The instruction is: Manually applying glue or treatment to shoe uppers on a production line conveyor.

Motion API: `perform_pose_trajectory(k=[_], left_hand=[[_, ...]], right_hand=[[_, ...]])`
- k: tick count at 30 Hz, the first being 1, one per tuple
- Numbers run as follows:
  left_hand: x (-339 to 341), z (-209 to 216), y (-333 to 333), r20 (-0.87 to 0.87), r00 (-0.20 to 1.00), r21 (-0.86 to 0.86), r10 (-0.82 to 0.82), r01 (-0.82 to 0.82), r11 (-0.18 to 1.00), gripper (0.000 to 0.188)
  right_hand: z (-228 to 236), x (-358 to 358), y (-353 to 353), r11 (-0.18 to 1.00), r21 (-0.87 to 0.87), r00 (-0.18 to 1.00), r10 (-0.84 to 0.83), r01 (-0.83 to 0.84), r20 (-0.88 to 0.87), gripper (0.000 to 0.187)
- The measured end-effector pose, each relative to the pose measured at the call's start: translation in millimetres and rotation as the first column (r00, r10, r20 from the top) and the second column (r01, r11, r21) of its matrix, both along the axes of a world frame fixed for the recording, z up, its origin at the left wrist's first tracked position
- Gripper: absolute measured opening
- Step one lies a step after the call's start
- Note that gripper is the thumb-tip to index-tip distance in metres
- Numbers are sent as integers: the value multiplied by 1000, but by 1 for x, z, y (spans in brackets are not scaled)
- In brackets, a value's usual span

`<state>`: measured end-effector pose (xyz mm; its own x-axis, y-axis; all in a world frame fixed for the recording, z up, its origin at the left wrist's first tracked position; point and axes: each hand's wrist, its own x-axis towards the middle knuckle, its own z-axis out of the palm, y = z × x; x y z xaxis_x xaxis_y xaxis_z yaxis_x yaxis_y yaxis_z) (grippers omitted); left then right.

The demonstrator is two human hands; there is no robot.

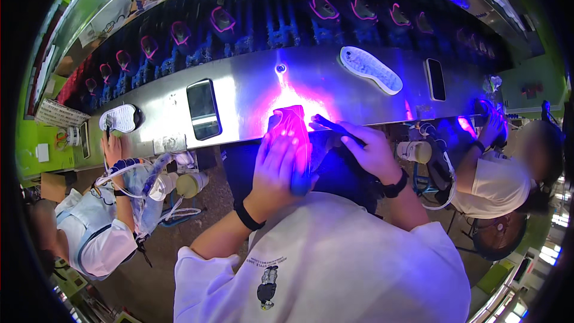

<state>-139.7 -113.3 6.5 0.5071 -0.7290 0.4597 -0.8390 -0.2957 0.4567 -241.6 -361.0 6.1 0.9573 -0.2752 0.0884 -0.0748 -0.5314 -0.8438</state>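
Observation:
A dark shoe upper [301,149], lit pink and violet, tilts against the near edge of the metal bench. Across it lies my left hand [277,164], fingers stretched over its side and holding it. My right hand [372,152] is closed around a slim dark tool [335,127], apparently a brush, whose tip reaches toward the upper's right side. The glare hides whether the tip touches. Farther back on the bench rests a pale shoe sole [371,70], apart from both hands.
Phones lie on the metal bench [239,75], one black phone [204,109] at left and another [436,79] at right. Behind runs a dark rack with several pink-outlined shoe pieces [222,19]. Co-workers sit either side, near tubs [190,185]. A pale sole [121,118] lies by the left co-worker's hand.

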Motion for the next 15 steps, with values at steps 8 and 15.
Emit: perform_pose_trajectory(k=[8,15], left_hand=[[-16,-28,14,43,994,34,-100,98,995,77],[-13,-28,15,39,991,63,-126,123,990,72]], right_hand=[[-13,24,2,988,139,991,-42,60,-130,37],[-16,-11,15,955,296,981,44,15,-191,39]])
